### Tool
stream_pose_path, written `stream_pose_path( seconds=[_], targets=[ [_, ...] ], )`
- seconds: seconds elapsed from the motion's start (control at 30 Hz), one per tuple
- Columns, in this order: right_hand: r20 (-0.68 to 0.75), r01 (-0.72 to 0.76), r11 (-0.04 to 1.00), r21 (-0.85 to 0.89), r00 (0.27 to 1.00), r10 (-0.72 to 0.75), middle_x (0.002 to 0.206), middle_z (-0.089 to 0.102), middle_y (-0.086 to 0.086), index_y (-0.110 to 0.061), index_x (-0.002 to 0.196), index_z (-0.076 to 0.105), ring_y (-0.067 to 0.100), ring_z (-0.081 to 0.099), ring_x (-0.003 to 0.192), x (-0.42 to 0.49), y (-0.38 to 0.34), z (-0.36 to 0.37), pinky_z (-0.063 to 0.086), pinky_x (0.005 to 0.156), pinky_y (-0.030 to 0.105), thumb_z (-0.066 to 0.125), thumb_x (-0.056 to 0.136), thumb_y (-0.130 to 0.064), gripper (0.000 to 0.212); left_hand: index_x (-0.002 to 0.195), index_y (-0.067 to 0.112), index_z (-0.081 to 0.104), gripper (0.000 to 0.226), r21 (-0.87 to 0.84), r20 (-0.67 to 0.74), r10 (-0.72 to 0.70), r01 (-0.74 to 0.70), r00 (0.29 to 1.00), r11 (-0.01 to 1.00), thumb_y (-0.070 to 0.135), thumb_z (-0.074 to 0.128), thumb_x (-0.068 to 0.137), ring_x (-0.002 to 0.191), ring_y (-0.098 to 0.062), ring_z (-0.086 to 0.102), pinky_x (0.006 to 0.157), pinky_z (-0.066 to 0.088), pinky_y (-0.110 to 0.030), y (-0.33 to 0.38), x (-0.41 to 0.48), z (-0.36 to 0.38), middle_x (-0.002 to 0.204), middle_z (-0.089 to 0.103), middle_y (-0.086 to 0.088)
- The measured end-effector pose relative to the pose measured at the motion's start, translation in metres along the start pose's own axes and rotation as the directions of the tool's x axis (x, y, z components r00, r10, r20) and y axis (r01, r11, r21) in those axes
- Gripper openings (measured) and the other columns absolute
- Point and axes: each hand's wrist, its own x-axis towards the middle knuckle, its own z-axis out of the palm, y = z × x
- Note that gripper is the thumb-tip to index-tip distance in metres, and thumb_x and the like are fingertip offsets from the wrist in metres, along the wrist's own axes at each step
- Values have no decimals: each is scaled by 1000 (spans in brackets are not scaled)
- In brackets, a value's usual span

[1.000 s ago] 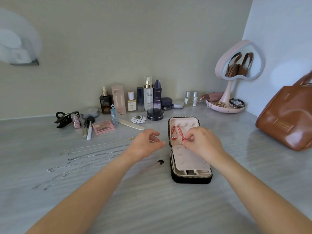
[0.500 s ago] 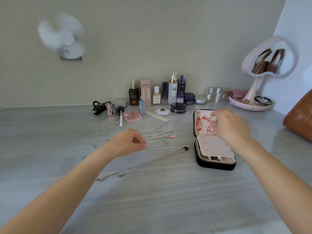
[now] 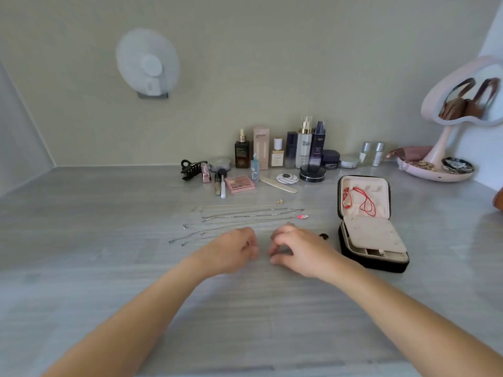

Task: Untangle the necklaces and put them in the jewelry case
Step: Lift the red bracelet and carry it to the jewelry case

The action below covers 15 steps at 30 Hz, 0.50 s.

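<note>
The left hand (image 3: pixel 231 251) and right hand (image 3: pixel 302 253) sit close together low over the table (image 3: pixel 109 268), fingers curled towards each other; I cannot tell whether either pinches a chain. Silver necklaces (image 3: pixel 245 219) lie in rows just beyond the hands. A black pendant (image 3: pixel 324 236) lies by the right knuckles. Right of that hand stands the open jewelry case (image 3: pixel 373 257), a red cord necklace (image 3: pixel 366 204) in its lid.

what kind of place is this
Most likely a home dressing table or vanity: a heart-shaped mirror on a stand, a row of skincare bottles along the wall, and an open jewelry case with necklaces laid out beside it.
</note>
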Motion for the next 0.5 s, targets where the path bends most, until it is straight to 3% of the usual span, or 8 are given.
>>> stream_pose_path(
  seconds=[0.1,0.2,0.27,0.37,0.43,0.5],
  targets=[
    [-23,-69,952,298,997,79,81,63,-5,-24,78,59,8,53,60,0,-3,-12,45,60,21,61,87,-24,9,80,16,47,15,-226,-28,-6,0,1000,974,12,44,93,63,-5,54,49,41,-15,6,2,-6,72,61,5],
    [19,-101,856,507,994,106,67,60,-2,-18,79,57,-2,44,39,-2,-2,-35,35,42,10,59,88,-12,11,76,18,47,19,-285,-62,6,-24,998,958,10,45,94,59,0,52,54,40,-11,10,8,-9,70,61,6],
    [10,-104,815,570,993,119,68,60,0,-12,88,59,-2,43,39,-3,-2,-51,34,41,9,58,88,-9,3,78,18,49,18,-350,-53,6,-24,999,937,11,46,94,69,-9,58,64,42,-20,12,16,-10,77,65,3],
    [-14,-74,766,638,994,108,69,62,2,-10,95,59,4,46,46,-2,2,-69,38,47,15,58,89,-8,7,95,21,56,12,-420,-19,25,-30,1000,907,21,44,97,99,-19,61,74,44,-23,21,26,-13,111,65,-3],
    [-30,-48,755,654,996,89,69,65,0,-11,94,60,7,49,50,-1,4,-78,39,51,19,56,90,-7,7,114,19,55,30,-549,8,52,-39,999,835,33,33,100,109,-13,56,86,44,-19,35,34,-12,119,61,4],
    [-71,-20,737,676,993,93,68,66,-2,-13,90,60,8,49,50,-1,7,-87,38,50,20,55,90,-5,9,118,23,57,49,-667,61,90,-26,994,744,48,20,98,115,-10,56,101,36,-30,53,44,-7,116,64,6]
  ],
)
